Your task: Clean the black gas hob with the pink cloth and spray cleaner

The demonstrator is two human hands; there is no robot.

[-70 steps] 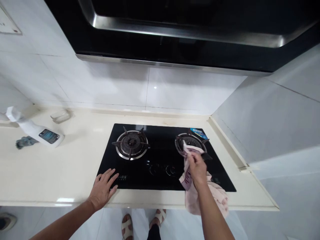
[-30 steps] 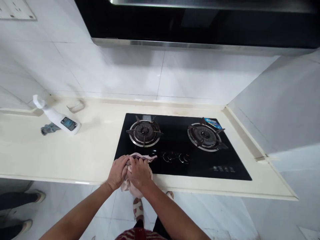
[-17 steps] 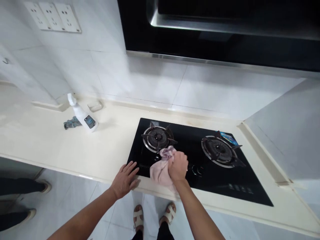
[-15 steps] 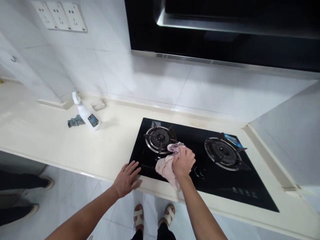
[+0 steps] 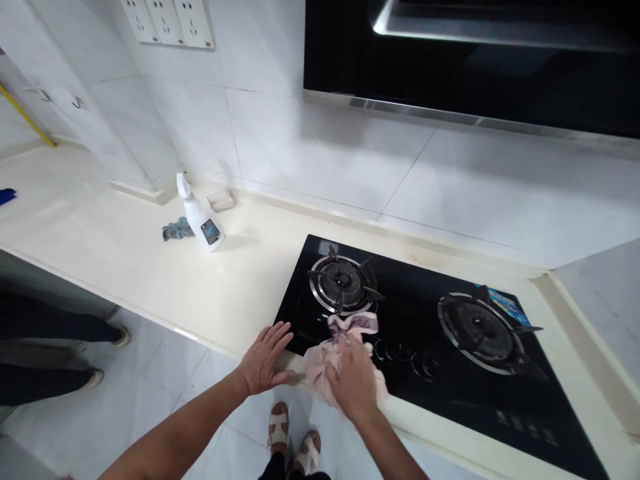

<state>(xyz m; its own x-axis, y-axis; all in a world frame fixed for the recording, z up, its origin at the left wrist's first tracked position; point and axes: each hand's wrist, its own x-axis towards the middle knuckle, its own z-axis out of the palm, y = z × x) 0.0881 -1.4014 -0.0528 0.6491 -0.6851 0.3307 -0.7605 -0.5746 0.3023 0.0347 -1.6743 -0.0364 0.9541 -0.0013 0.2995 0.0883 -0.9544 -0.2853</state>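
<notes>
My right hand presses a pink cloth with bent fingers at the front edge of the black gas stove. The cloth is bunched, with a purple-patterned part toward the left burner, and its lower part hangs over the counter edge. To the left, my left hand lies with its fingers stretched out at the stove's front left corner, holding nothing. Beside the cloth, on the right, are the stove's control knobs. The right burner stands farther off.
A white spray bottle stands on the cream counter, beside a grey-blue rag and a small clear object by the wall. A black range hood juts out above. Another person's legs show at lower left.
My right hand has drawn the cloth from near the left burner toward the front edge, its grip loosening and the cloth spreading. My left hand stays at the corner. The view has shifted left.
</notes>
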